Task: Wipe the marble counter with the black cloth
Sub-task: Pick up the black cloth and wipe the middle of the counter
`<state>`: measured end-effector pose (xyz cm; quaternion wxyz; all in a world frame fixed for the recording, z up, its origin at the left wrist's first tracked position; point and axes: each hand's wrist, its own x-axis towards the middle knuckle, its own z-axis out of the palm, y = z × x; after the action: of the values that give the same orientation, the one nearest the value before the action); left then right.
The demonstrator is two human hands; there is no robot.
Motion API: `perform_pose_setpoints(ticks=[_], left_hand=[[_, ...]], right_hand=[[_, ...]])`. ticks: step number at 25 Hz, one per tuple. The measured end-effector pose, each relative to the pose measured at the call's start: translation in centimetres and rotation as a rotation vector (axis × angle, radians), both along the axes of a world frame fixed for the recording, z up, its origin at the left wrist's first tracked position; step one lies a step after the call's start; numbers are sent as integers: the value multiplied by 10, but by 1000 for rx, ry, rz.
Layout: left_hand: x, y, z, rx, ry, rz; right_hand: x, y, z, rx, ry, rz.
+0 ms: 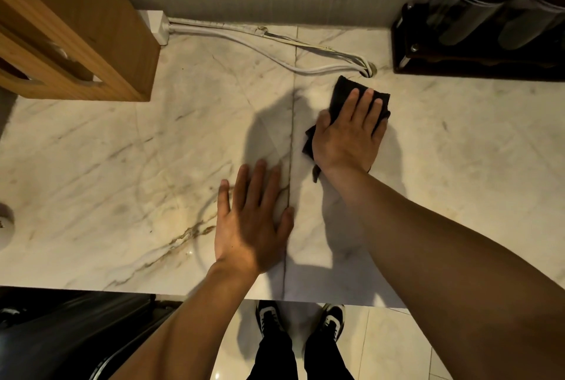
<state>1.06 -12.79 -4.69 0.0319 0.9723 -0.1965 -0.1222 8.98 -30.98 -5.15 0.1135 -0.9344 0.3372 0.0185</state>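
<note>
The marble counter (122, 147) is pale with brown veins and a dark seam running front to back through its middle. A black cloth (344, 90) lies crumpled on it just right of the seam, near the back. My right hand (348, 135) presses flat on the cloth, fingers pointing toward the wall, covering most of it. My left hand (252, 223) rests flat on the bare marble left of the seam, closer to the front edge, fingers spread and holding nothing.
A wooden box (76, 28) stands at the back left. White cables (244, 43) run along the wall into a hole beside the cloth. A dark rack with jars (477, 21) fills the back right. A black chair (70, 333) sits below the front edge.
</note>
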Motion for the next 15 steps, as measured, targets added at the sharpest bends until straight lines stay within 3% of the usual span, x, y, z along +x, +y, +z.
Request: perform_pose_setpoints(ticks=[15], left_hand=[[-5,2,-6,-39,-92,-18]], right_hand=[[-83,17,-1,-21,-2,-107]])
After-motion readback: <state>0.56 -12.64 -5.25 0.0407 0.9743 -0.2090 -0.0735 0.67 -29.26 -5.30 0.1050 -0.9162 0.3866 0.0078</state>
